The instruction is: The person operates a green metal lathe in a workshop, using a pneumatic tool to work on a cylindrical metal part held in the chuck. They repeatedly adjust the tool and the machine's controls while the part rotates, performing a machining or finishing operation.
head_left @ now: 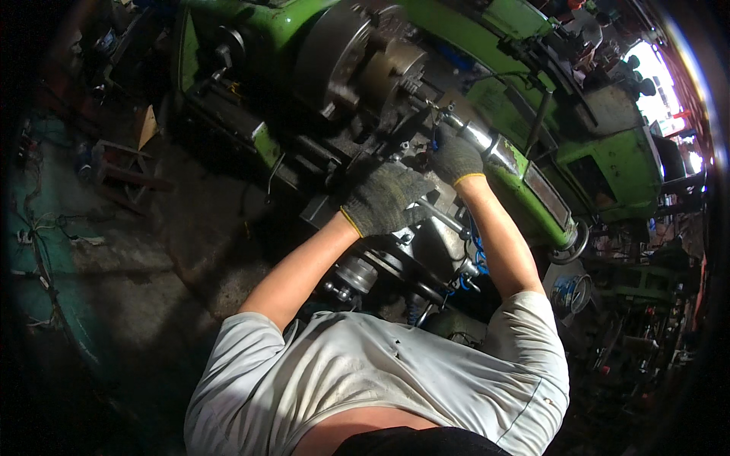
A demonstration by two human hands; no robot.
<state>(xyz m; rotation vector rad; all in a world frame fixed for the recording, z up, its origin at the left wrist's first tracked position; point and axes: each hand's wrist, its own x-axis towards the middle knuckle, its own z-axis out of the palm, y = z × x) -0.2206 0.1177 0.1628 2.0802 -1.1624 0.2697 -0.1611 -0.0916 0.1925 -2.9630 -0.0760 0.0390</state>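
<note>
Both my hands wear dark grey knit gloves with yellow cuffs and work over the carriage of a green metal lathe (293, 23). My left hand (388, 199) is closed over the tool post area, its fingertips mostly hidden. A metal bar lever (445, 216) comes out beside its fingers. Just right and farther off, my right hand (456, 156) is closed next to the shiny tailstock quill (477, 137). A bit of blue shows at its fingers; what they hold is hidden. Beyond it, a brass-coloured round workpiece (391, 72) sits in the large chuck (334, 49).
The green tailstock (536, 190) ends in a handwheel (574, 243) at right. A blue coiled hose (477, 247) hangs by the carriage. Nearer me are a round metal dial (356, 275) and cranks. At left a small metal frame stand (129, 175) stands on the floor.
</note>
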